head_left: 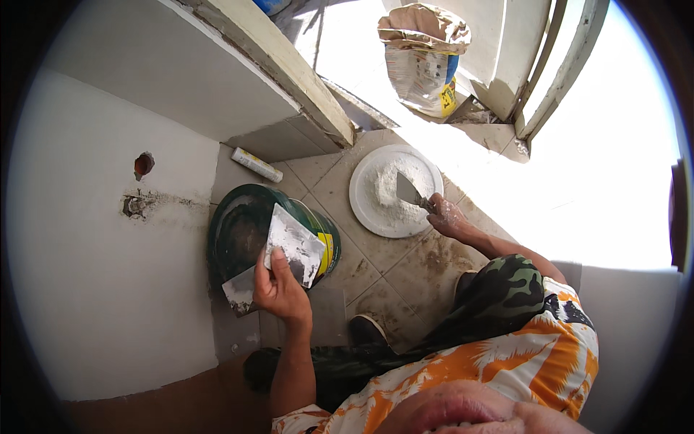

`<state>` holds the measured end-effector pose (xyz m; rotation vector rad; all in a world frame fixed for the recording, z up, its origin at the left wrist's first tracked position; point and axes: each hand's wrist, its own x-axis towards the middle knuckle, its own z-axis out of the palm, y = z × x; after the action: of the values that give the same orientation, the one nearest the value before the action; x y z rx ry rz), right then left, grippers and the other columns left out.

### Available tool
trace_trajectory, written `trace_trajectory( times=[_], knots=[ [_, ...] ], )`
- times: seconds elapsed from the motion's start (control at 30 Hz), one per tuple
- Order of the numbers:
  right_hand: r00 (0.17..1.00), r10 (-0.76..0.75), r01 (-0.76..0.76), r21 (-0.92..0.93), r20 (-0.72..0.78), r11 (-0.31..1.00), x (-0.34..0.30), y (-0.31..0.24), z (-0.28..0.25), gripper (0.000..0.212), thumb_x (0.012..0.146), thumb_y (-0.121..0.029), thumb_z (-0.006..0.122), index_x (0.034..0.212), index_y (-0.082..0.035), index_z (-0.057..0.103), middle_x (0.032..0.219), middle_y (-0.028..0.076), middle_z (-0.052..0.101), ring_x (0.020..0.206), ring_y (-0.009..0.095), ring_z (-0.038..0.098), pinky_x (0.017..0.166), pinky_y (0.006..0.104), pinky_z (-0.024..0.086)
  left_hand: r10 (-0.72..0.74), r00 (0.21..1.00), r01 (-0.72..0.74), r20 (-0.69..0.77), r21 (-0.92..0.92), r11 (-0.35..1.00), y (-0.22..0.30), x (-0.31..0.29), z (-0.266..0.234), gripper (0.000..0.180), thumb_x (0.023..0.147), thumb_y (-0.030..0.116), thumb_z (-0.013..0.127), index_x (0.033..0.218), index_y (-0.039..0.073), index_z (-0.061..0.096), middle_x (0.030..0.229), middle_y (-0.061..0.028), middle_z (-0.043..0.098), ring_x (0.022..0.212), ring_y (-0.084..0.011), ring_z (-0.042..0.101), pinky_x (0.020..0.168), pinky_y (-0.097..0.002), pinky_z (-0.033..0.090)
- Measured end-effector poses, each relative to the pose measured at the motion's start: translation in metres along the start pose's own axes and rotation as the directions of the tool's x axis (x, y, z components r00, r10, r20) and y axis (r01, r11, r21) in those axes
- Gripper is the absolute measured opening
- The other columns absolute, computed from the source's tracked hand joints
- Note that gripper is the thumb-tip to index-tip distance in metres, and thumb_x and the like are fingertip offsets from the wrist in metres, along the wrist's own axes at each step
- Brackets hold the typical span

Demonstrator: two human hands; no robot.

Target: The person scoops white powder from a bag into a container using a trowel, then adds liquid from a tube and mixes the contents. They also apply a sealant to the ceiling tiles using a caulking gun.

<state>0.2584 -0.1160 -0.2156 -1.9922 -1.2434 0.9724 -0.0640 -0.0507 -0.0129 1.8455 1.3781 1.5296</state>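
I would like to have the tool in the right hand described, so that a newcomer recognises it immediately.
On the tiled floor sits a round white tray holding white powder. Over it, the right hand grips the scraper. It widens away from the hand into a small grey blade, unlike the broader, white-smeared plate in the left hand.

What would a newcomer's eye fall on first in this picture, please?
Probably the white dish of powder near the centre, where the right hand holds a scraper. Next come the smeared plate in the left hand, over the green bucket at left, and the sack at the top.
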Motion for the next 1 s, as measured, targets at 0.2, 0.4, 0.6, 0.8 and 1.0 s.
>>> trace_trajectory(
  times=[0.2,0.4,0.6,0.8,1.0],
  knots=[
    [0.994,0.073,-0.101,0.479,0.077,0.872,-0.028,-0.068,0.024,0.036,0.085,-0.013,0.066,0.11,0.003,0.045,0.081,0.018,0.063,0.061,0.025,0.066,0.049,0.0381,0.053,0.481,0.703,-0.625,0.524,0.133,0.769,-0.05,-0.075,0.18,0.029,0.086,0.007,0.069,0.115,0.002,0.071,0.093,-0.0101,0.074,0.072,-0.0278,0.068,0.064,-0.0356,0.056],
    [0.994,0.099,-0.102,0.528,0.034,0.843,-0.033,-0.031,0.016,0.032,0.087,-0.015,0.069,0.105,-0.001,0.046,0.076,0.01,0.06,0.051,0.016,0.06,0.04,0.0307,0.047,0.428,0.745,-0.555,0.512,0.12,0.823,-0.07,-0.083,0.231,0.029,0.087,0.011,0.067,0.115,0.004,0.071,0.09,-0.0088,0.074,0.074,-0.0273,0.069,0.065,-0.0363,0.057],
    [0.995,0.044,-0.082,0.525,0.085,0.847,-0.043,-0.023,0.005,0.032,0.088,-0.019,0.066,0.109,-0.001,0.05,0.078,0.008,0.06,0.056,0.015,0.061,0.044,0.0282,0.048,0.357,0.889,-0.433,0.288,0.271,0.86,-0.098,-0.05,0.217,0.014,0.093,0.012,0.066,0.101,0.005,0.074,0.08,-0.0102,0.071,0.068,-0.0301,0.067,0.059,-0.0406,0.053],
    [0.853,-0.183,-0.518,0.835,0.489,-0.185,-0.018,-0.013,0.015,0.031,0.106,-0.033,0.042,0.118,-0.006,0.054,0.086,0.006,0.059,0.066,0.016,0.055,0.047,0.0258,0.042,0.381,0.91,-0.391,0.16,0.032,0.92,-0.066,-0.083,0.207,0.027,0.088,0.008,0.073,0.115,0.007,0.073,0.099,-0.0114,0.075,0.082,-0.0285,0.072,0.073,-0.0367,0.058],
    [0.788,-0.273,-0.61,0.759,0.551,-0.229,-0.022,-0.008,0.029,0.034,0.104,-0.035,0.045,0.113,-0.005,0.058,0.079,0.005,0.056,0.058,0.015,0.048,0.042,0.0259,0.039,0.374,0.902,-0.394,0.216,0.058,0.917,-0.083,-0.089,0.203,0.022,0.087,0.008,0.074,0.108,0.007,0.076,0.095,-0.0098,0.075,0.085,-0.0256,0.073,0.072,-0.0353,0.058]
  ],
)
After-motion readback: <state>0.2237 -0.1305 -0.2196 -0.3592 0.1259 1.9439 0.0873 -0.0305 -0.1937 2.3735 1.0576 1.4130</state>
